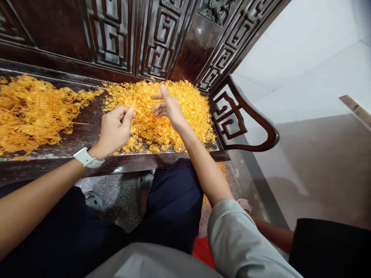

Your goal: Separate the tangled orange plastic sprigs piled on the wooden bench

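Left hand (114, 129) pinches a thin yellow stick (141, 113); right hand (168, 108), fingers loose and empty, hovers over the orange pile (174, 116) at one o'clock, seemingly mid-sorting.

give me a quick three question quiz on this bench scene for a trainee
1. True or false: the left hand pinches a thin yellow stick.
2. The right hand is: A) in a fist on the floor B) open above the right heap C) on the armrest.
3. Fill in: the white watch sits on the ___ wrist.

Key: 1 true; 2 B; 3 left. A second yellow heap lies on the left of the bench.
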Tool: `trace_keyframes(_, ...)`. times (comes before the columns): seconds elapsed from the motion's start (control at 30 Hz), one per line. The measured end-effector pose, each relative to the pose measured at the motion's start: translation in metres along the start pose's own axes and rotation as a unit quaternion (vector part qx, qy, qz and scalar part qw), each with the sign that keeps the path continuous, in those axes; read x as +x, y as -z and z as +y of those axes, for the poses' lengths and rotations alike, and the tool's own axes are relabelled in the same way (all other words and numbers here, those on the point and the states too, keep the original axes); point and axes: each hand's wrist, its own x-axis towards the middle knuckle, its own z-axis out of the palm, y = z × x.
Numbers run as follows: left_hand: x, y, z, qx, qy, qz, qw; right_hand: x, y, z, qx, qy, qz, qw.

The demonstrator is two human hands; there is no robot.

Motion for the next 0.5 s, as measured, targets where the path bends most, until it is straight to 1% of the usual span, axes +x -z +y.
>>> trace_keyframes(0.03,-0.002,0.0,0.001,0.014,-0.007,-0.001,1.0,-0.007,-0.011,-0.007,0.03,-0.023,-0.033,0.999)
trace_keyframes(0.1,-0.004,0.002,0.002,0.041,-0.023,-0.012,0.999,-0.017,-0.027,-0.018,0.075,-0.042,-0.059,0.995)
trace_keyframes(0.17,-0.005,0.004,0.003,0.065,-0.041,-0.032,0.997,-0.02,-0.035,-0.024,0.106,-0.039,-0.04,0.993)
trace_keyframes(0.23,-0.004,0.007,0.005,0.083,-0.052,-0.051,0.994,-0.016,-0.034,-0.022,0.124,-0.032,0.015,0.992)
trace_keyframes(0.3,-0.001,0.01,0.008,0.095,-0.056,-0.064,0.992,-0.008,-0.025,-0.016,0.127,-0.016,0.079,0.989)
trace_keyframes(0.4,0.0,0.013,0.014,0.098,-0.068,-0.072,0.99,0.012,0.001,-0.004,0.133,0.017,0.169,0.977)
trace_keyframes(0.43,-0.002,0.014,0.015,0.098,-0.073,-0.071,0.99,0.018,0.013,-0.001,0.14,0.022,0.21,0.967)
trace_keyframes(0.5,-0.006,0.018,0.016,0.098,-0.077,-0.062,0.99,0.029,0.035,0.007,0.143,0.023,0.308,0.94)
